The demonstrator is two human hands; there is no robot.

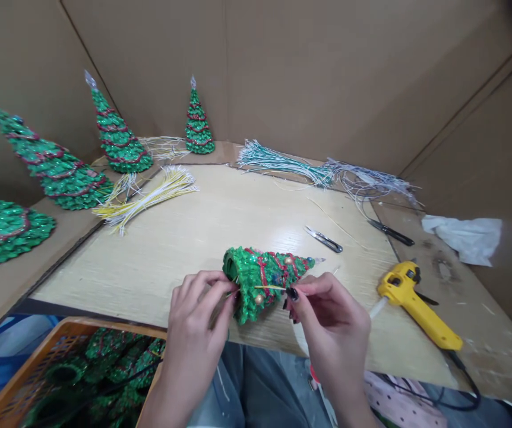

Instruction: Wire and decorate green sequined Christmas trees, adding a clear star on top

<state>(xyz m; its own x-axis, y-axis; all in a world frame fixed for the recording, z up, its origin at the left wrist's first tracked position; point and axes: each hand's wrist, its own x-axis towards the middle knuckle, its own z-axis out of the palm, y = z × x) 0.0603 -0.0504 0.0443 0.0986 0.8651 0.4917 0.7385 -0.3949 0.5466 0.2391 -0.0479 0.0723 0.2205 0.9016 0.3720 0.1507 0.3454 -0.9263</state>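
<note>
Green tree (247, 279) on its side, lower centre of frame, over the tabletop (220, 214); base beside left hand (199, 304), tip pointing right. Left fingers narrowed at base rim; exact grip cannot be told. Right hand (331, 315), just beside tree's tapering end, pinches thin yellow-white wire (268, 288).

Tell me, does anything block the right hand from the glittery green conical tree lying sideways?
Nothing visible blocks it: only a thin yellowish strand, pinched by the right hand, crosses in front of the sideways tree.
</note>
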